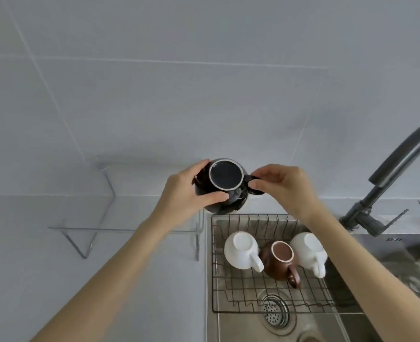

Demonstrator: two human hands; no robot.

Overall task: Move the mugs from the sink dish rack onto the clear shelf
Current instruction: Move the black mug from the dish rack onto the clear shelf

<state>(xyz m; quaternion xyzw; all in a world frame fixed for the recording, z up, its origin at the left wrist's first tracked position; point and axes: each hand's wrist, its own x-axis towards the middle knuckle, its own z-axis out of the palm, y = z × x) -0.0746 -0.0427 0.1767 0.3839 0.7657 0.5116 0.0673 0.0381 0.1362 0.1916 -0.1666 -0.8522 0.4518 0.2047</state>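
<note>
A glossy black ceramic mug point(222, 186) is held upside down in the air, its unglazed pale foot ring and dark base facing the camera, its handle pointing to the right. It hangs above the back left corner of the sink, between the clear acrylic shelf point(100, 218) and the black wire dish rack point(265, 290).

The left hand point(191, 191) wraps the mug's left side, thumb lying across the front of the body and the fingers point(201, 166) curled around the far side, closed firmly on the mug. The right hand point(285, 187) reaches in from the right, its fingers pinched narrowly around the mug's handle. Both bare forearms stretch up from the lower edge of the view, the right one crossing above the rack's right side.

The rack sits in the stainless steel sink point(302, 327), over the round drain strainer point(275, 312). Three mugs lie in it, all upside down and in a row: a white ceramic mug point(241, 250) on the left, a brown ceramic mug point(279, 261) in the middle, touching or nearly touching its neighbours, and a second white mug point(308, 251) on the right. Their handles point toward the camera.

The transparent shelf stands on the grey counter point(31, 267) left of the sink, against the tiled wall. A dark grey curved faucet point(391, 176) rises at the right.
</note>
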